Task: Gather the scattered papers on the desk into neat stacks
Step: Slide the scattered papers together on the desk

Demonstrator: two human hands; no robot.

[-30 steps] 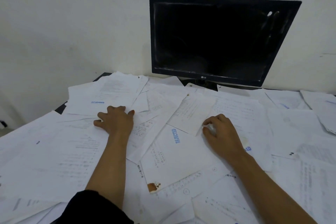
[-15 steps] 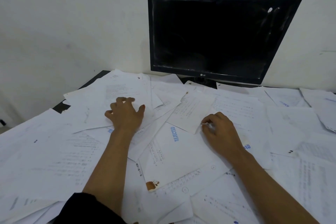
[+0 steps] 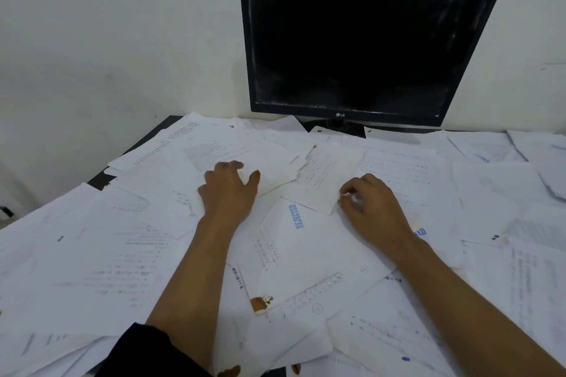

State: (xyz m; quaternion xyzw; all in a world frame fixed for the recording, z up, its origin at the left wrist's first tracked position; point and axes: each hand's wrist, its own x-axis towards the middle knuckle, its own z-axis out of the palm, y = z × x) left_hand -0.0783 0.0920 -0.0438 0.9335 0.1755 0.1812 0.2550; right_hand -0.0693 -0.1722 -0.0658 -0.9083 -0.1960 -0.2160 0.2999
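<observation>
White printed papers cover the dark desk (image 3: 164, 129) in loose overlapping layers. My left hand (image 3: 229, 193) lies on a bundle of sheets (image 3: 269, 159) left of centre, fingers spread and pressing down on them. My right hand (image 3: 375, 208) has its fingers curled and pinches the near right corner of a small sheet (image 3: 327, 176) in the middle. Between my forearms lies a sheet stamped REJECTED (image 3: 306, 248) in blue, with a brown stain at its near corner.
A black monitor (image 3: 367, 46), switched off, stands at the back against the white wall, its foot among the papers. More sheets spread to the right edge (image 3: 520, 193) and over the near left (image 3: 76, 254). Only the desk's far left corner shows bare.
My left hand has slid right and away from me, dragging the far-left sheets toward the middle. My right hand has stayed almost still at the small sheet's corner.
</observation>
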